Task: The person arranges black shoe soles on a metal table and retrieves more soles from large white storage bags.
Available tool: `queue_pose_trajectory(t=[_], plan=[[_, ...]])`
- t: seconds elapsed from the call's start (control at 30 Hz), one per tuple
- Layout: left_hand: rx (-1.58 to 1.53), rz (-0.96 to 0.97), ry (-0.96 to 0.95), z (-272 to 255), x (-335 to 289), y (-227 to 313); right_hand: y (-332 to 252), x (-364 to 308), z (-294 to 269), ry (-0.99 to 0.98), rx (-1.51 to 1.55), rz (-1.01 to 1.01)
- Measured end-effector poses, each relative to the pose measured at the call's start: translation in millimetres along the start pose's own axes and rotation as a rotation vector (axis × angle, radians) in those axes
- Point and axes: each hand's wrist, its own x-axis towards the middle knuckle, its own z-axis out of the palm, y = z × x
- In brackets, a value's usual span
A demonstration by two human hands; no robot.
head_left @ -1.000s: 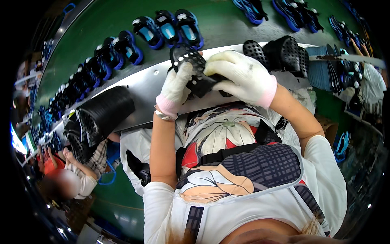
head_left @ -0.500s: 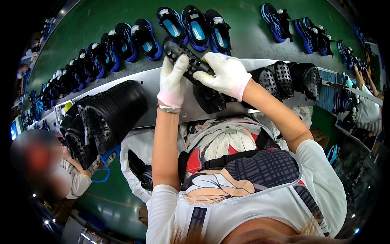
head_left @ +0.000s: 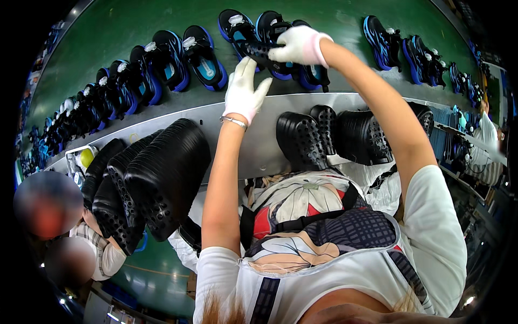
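My right hand (head_left: 298, 45), in a white glove with a pink cuff, grips a black perforated plastic shoe insert (head_left: 255, 49). The insert lies over the opening of a black-and-blue sneaker (head_left: 235, 22), whose laces have a white wad. My left hand (head_left: 246, 90), gloved alike, is open with its fingers stretched toward the insert's near end; whether they touch it I cannot tell. Just beyond my right hand stand more sneakers, partly hidden by it. How far the insert reaches into the shoe is hidden.
Nested stacks of black inserts (head_left: 171, 170) lie on the metal ledge (head_left: 237, 154) at left, with more inserts (head_left: 302, 141) at right. Sneakers (head_left: 205, 59) line the green surface (head_left: 135, 24) both ways. A person (head_left: 102, 251) sits at lower left; another (head_left: 483, 143) is at far right.
My right hand has carried the insert forward from above the ledge to the sneaker. My left hand has let go and opened. The view has shifted slightly.
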Motion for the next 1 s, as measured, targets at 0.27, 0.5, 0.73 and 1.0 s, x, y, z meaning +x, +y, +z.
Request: queue_pose_trajectory(t=[0.27,0.5,0.73,1.0], plan=[[0.146,-0.153,-0.204,16.0,44.8,-19.6,-53.0,65.7,12.5,0.137,-0.251,0.109],[0.195,-0.489,-0.493,13.8,75.8,-27.3,-67.4,96.4,32.5,0.07,-0.17,0.217],[0.199,-0.529,-0.539,8.1,82.4,-30.3,-54.7,124.8,52.3,0.189,-0.193,0.139],[0.309,-0.446,-0.481,6.9,75.8,-32.3,-57.8,106.7,36.6,0.103,-0.133,0.056]])
